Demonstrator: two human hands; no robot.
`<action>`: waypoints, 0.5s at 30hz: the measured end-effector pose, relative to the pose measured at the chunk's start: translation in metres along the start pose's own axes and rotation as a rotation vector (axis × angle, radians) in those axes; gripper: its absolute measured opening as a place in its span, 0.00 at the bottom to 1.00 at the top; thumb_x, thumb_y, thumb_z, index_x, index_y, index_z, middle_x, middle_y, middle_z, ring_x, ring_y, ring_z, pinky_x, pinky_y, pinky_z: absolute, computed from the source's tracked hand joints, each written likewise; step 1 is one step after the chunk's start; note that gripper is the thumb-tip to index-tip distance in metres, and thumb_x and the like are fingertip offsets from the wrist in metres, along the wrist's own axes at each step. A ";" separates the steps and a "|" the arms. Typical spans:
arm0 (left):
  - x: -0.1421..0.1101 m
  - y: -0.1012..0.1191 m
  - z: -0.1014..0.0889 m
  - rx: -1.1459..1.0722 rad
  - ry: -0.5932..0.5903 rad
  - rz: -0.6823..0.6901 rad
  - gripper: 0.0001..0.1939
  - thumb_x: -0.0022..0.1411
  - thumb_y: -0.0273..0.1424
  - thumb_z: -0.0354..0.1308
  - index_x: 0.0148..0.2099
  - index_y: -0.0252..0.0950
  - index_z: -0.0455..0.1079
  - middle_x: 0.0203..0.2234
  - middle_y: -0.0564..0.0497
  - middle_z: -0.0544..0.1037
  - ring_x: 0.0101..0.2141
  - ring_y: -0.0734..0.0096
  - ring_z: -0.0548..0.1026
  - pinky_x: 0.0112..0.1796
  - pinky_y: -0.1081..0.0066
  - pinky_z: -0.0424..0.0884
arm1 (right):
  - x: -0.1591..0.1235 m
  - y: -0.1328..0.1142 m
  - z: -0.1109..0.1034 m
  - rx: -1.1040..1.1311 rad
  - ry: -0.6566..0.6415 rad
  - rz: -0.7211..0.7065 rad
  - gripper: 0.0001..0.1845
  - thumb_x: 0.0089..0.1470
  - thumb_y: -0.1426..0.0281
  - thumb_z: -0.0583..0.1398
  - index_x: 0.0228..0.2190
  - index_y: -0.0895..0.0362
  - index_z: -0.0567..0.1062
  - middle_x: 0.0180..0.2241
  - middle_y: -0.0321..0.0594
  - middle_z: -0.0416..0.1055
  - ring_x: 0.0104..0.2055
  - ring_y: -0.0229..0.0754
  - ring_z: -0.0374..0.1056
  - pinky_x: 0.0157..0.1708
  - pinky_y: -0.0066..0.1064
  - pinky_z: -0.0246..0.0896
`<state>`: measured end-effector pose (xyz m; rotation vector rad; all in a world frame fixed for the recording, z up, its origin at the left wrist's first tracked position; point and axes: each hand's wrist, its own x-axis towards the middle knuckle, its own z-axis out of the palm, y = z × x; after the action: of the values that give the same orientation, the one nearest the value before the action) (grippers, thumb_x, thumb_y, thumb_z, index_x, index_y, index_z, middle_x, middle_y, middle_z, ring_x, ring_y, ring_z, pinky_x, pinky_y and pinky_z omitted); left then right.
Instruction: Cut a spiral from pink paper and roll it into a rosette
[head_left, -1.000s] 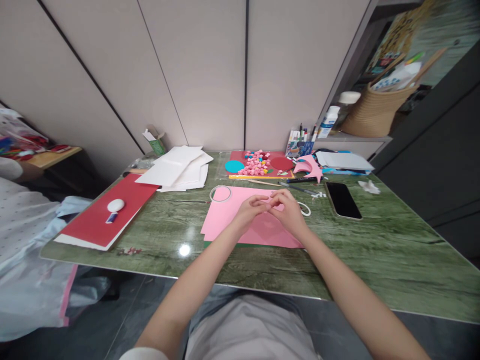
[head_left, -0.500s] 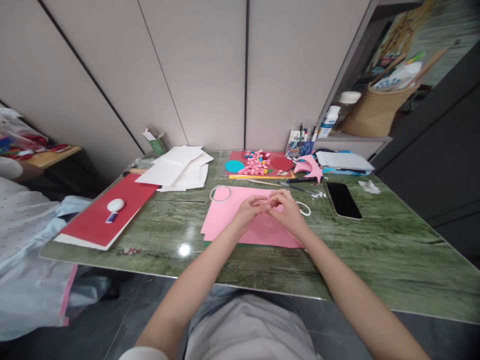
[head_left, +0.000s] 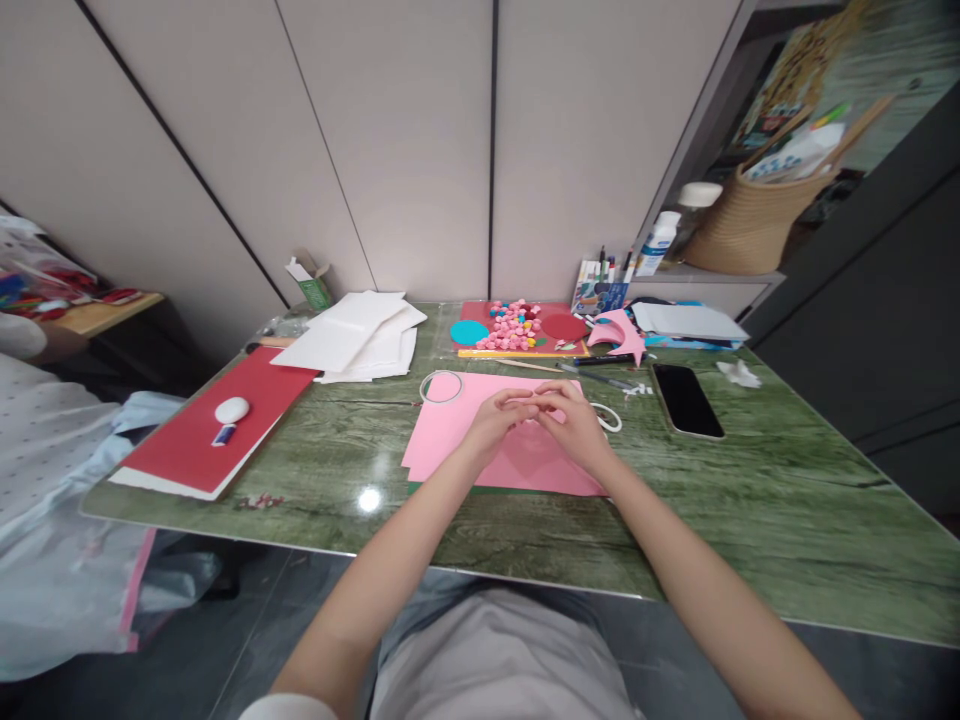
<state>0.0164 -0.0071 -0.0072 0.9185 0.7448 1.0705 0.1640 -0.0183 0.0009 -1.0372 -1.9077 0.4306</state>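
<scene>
My left hand (head_left: 501, 420) and my right hand (head_left: 571, 422) meet fingertip to fingertip above a stack of pink paper (head_left: 442, 435). Both have their fingers closed in a pinch. Whatever sits between the fingertips is too small and hidden to name. A roll of clear tape or ring (head_left: 441, 388) lies on the paper's far left corner. White scissor-like handles (head_left: 609, 418) show beside my right hand. Beyond the hands, a heap of small crumpled pink paper balls (head_left: 514, 328) rests on a red sheet (head_left: 474, 312), between a blue circle (head_left: 469, 333) and a red circle (head_left: 564, 327).
A phone (head_left: 686, 400) and crumpled tissue (head_left: 739, 374) lie to the right. White sheets (head_left: 352, 335) and red paper (head_left: 217, 420) bearing a white round object (head_left: 232, 410) are at left. Pens (head_left: 601, 270), pink cut-out paper (head_left: 619, 333) and a basket (head_left: 750, 220) stand farther back. Another person's clothing (head_left: 45, 480) shows at far left.
My fingers have shifted slightly against each other, the right fingers now lying flatter over the left fingertips. Everything on the table stays where it was.
</scene>
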 end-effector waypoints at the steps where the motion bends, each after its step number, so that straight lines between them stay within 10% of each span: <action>1: 0.000 0.000 0.000 0.007 -0.001 -0.007 0.20 0.39 0.29 0.65 0.39 0.33 0.69 0.26 0.52 0.75 0.26 0.78 0.69 0.34 0.72 0.60 | 0.000 0.000 0.000 -0.003 0.012 0.012 0.08 0.49 0.73 0.57 0.32 0.52 0.74 0.38 0.41 0.63 0.41 0.42 0.62 0.39 0.36 0.61; 15: 0.001 -0.007 -0.001 0.034 -0.079 0.011 0.20 0.40 0.29 0.65 0.40 0.33 0.69 0.29 0.48 0.76 0.32 0.72 0.72 0.38 0.69 0.62 | 0.002 -0.003 0.000 0.007 0.032 0.009 0.05 0.44 0.74 0.60 0.23 0.56 0.66 0.30 0.37 0.62 0.35 0.40 0.61 0.33 0.32 0.59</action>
<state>0.0183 -0.0077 -0.0137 0.9892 0.6950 1.0276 0.1621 -0.0186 0.0038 -1.0425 -1.8724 0.4229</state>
